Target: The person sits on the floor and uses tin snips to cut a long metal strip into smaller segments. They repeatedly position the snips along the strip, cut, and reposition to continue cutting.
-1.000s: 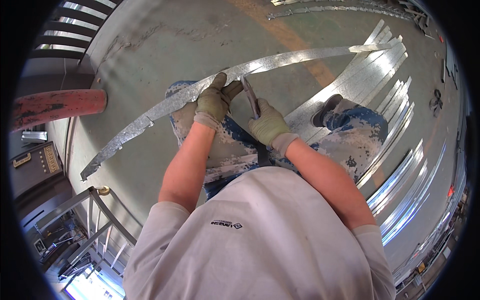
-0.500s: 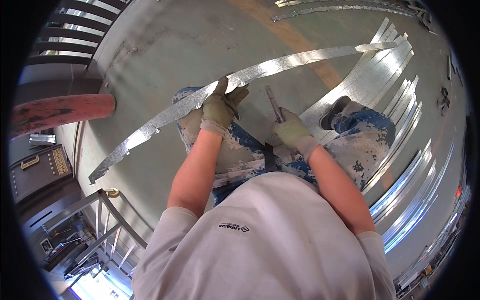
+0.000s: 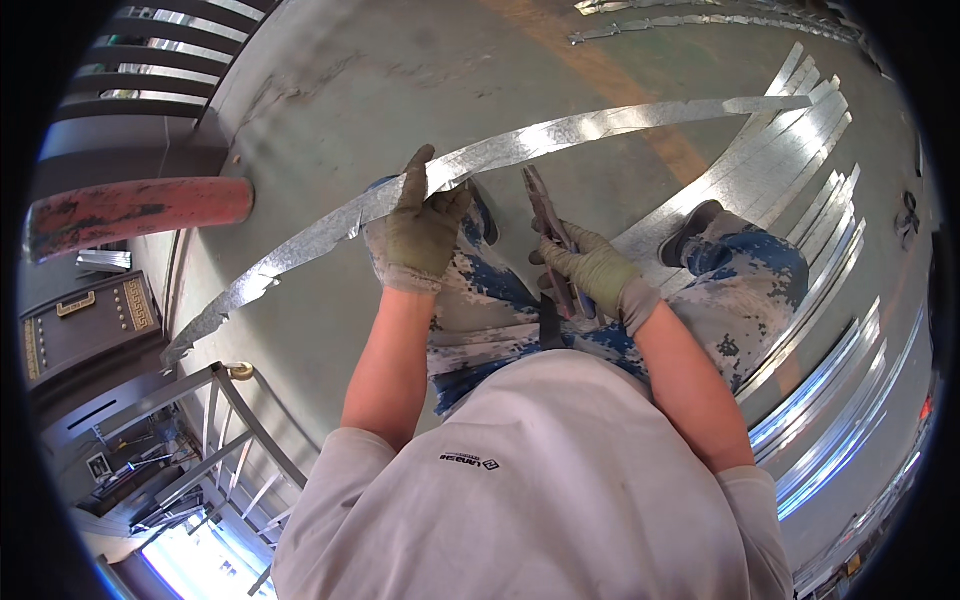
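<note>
My gloved left hand (image 3: 415, 235) grips the middle of a long, thin galvanised metal strip (image 3: 600, 125) that arcs from lower left to upper right above the floor. In my gloved right hand (image 3: 590, 270) I hold a pair of metal snips (image 3: 548, 222), blades pointing up toward the strip's lower edge, just right of my left hand. The snips' tip sits slightly below the strip and does not touch it. Below both hands are my paint-spattered blue trousers (image 3: 500, 300) and a dark shoe (image 3: 690, 225).
Several more metal strips (image 3: 800, 190) lie fanned on the grey-green floor at right and along the right rim. A red cylinder (image 3: 140, 210) lies at left by dark steps (image 3: 150, 60). A metal frame rack (image 3: 215, 440) stands lower left.
The view has dropped closer to my hands. My right hand has shifted right with the snips, away from the strip. My left hand keeps its grip on the strip.
</note>
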`<state>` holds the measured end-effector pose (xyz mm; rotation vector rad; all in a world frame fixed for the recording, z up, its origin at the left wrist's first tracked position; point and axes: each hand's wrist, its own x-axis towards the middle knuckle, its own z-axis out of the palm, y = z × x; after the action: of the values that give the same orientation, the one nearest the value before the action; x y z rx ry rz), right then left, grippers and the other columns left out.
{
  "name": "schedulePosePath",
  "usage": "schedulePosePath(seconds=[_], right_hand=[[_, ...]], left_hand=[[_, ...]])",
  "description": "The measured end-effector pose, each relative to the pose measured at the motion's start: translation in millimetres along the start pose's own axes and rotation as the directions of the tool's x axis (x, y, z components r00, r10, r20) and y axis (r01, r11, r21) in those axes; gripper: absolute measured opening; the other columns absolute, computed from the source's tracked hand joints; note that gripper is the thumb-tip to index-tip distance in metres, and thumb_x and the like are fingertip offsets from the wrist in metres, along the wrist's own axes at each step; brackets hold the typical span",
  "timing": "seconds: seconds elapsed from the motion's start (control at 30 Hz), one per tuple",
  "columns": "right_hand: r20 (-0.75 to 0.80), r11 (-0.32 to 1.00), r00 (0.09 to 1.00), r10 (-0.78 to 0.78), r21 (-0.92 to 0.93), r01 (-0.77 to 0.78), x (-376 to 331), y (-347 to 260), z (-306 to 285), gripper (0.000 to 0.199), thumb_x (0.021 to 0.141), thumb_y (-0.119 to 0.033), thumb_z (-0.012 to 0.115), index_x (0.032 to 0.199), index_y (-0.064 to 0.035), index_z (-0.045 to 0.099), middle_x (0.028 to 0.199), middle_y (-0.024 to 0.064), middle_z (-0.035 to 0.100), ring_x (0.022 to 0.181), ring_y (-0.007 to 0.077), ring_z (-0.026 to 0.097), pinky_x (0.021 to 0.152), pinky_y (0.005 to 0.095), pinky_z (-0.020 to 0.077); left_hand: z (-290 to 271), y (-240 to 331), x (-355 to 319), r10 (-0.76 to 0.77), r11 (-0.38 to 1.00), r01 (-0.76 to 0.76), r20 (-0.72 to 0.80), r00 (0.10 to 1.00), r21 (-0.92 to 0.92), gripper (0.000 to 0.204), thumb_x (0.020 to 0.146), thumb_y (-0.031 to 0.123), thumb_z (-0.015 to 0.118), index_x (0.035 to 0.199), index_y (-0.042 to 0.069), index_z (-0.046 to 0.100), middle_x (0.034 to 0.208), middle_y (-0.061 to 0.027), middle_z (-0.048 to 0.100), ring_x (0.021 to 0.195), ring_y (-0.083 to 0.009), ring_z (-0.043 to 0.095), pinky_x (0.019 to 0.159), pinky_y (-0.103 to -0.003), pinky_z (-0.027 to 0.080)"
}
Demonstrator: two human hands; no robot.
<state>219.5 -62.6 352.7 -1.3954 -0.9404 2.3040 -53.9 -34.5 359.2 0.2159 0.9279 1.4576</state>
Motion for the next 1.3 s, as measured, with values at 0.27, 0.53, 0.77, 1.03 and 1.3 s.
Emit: schedulePosePath(seconds=[0.27,0.53,0.77,1.03,1.3], right_hand=[[-0.015,0.993,0.998,0.062,-0.095,-0.063,3.8,-2.9,3.9,0.059,0.112,-0.036,0.072,0.163,-0.012,0.054,0.112,0.0078,0.071,0.094,0.0182,0.071,0.069,0.0389,0.0638],[-0.099,1.0,0.995,0.017,-0.013,-0.018,18.5,17.7,-10.0,0.059,0.111,-0.034,0.074,0.162,-0.0124,0.055,0.1,0.0075,0.068,0.081,0.0175,0.066,0.064,0.0394,0.062],[-0.102,0.999,0.995,-0.022,-0.025,0.019,18.2,17.3,-9.7,0.058,0.111,-0.034,0.071,0.164,-0.0159,0.054,0.095,0.0051,0.064,0.08,0.0164,0.063,0.048,0.0386,0.0579],[-0.1,0.997,0.993,-0.063,-0.051,0.059,23.5,24.1,-13.6,0.053,0.111,-0.031,0.07,0.16,-0.0142,0.057,0.096,0.0038,0.063,0.081,0.0159,0.063,0.046,0.0376,0.0574],[-0.098,0.992,0.988,-0.122,-0.053,0.117,26.2,23.7,-16.8,0.055,0.111,-0.032,0.069,0.161,-0.0131,0.056,0.096,0.0033,0.063,0.072,0.0151,0.061,0.048,0.0359,0.0583]], left_hand=[[-2.5,-10.8,-3.3,0.3,0.588,-0.294,0.133,0.944,0.754,0.038,0.108,0.011,0.076,0.144,0.002,0.068,0.128,-0.0095,0.073,0.119,-0.0196,0.072,0.106,-0.037,0.062],[-9.2,-13.0,-1.3,0.237,0.752,-0.248,0.101,0.966,0.61,0.044,0.11,0.021,0.075,0.146,-0.002,0.063,0.13,-0.0109,0.072,0.121,-0.0213,0.072,0.112,-0.039,0.059],[-4.6,-7.9,-1.7,0.081,0.992,-0.082,0.017,0.997,0.1,0.043,0.118,0.025,0.063,0.148,-0.006,0.059,0.137,-0.0191,0.067,0.13,-0.0337,0.068,0.116,-0.056,0.058],[-7.2,-7.6,1.4,0.059,0.997,-0.061,0.023,0.998,0.05,0.042,0.117,0.025,0.064,0.145,-0.006,0.062,0.137,-0.0202,0.069,0.129,-0.0378,0.068,0.116,-0.06,0.058],[-15.5,-9.1,4.0,0.136,0.944,-0.154,0.081,0.987,0.29,0.042,0.116,0.025,0.066,0.144,-0.005,0.063,0.137,-0.0202,0.068,0.129,-0.038,0.067,0.117,-0.061,0.056]])
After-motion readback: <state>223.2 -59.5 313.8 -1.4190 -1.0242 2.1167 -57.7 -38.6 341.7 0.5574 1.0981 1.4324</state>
